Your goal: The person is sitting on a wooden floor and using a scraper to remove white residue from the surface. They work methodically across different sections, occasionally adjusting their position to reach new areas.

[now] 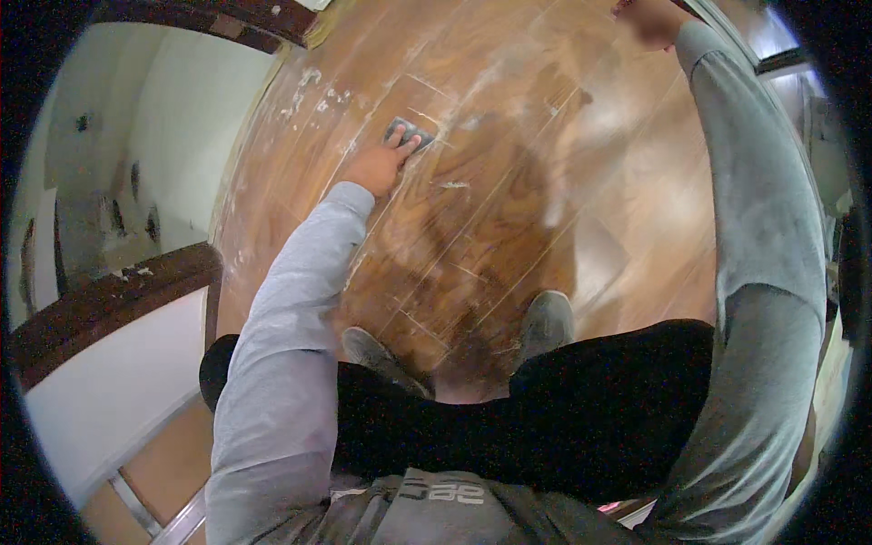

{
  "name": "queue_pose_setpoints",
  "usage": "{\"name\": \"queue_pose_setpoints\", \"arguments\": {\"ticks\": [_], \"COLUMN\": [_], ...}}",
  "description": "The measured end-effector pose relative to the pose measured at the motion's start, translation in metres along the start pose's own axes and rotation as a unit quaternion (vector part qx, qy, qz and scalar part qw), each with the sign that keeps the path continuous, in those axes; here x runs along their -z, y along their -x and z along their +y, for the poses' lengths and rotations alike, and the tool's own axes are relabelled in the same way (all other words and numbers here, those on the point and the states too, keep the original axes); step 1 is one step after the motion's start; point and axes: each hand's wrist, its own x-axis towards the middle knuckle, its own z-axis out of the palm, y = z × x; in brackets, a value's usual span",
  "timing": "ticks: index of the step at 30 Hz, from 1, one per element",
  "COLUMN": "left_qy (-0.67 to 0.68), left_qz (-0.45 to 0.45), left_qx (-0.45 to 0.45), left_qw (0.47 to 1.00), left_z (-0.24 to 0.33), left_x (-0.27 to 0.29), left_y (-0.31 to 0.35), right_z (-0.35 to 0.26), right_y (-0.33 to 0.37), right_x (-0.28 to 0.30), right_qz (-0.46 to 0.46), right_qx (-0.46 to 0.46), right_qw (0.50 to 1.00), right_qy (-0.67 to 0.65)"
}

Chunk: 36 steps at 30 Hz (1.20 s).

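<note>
My left hand (380, 167) reaches forward and presses a small dark grey flat rectangular pad (411, 133) against the floor. Its fingers lie over the pad, and I cannot make out exactly what kind of tool it is. Under it is a wood-look plank floor (490, 218) with pale joint lines and whitish smears. My right hand (649, 25) is stretched far forward at the upper right, beside an upright frame edge (727, 27). That hand is blurred and its fingers are partly cut off, so their grip does not show.
White crumbs and residue (309, 91) lie on the floor at the left. Along the left stand a marked pale wall panel (173, 118) and a dark brown wooden beam (118, 282). My grey shoes (548, 322) rest on the floor below my knees. Glossy light patches mark the right side.
</note>
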Motion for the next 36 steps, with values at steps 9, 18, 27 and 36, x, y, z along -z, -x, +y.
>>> {"name": "queue_pose_setpoints", "arguments": {"ticks": [9,18,27,36], "left_qy": [0.049,0.013,0.039,0.017], "left_qz": [0.023,0.005,0.089,-0.040], "left_qx": [0.011,0.034,-0.027,0.050], "left_qw": [0.998,0.999,0.995,0.998], "left_z": [0.000,0.026,-0.017,0.001], "left_x": [-0.004,0.033,-0.015,0.005], "left_y": [-0.032,-0.055,-0.058,0.014], "right_z": [0.030,0.072,0.092,0.027], "right_y": [-0.010,-0.027,-0.025,-0.039], "right_x": [-0.012,-0.028,-0.012,-0.013], "right_qz": [-0.008,-0.004,0.000,-0.009], "right_qx": [-0.012,-0.060,-0.033,-0.033], "right_qw": [0.999,0.997,0.998,0.996], "right_qy": [-0.042,-0.041,-0.045,-0.076]}}
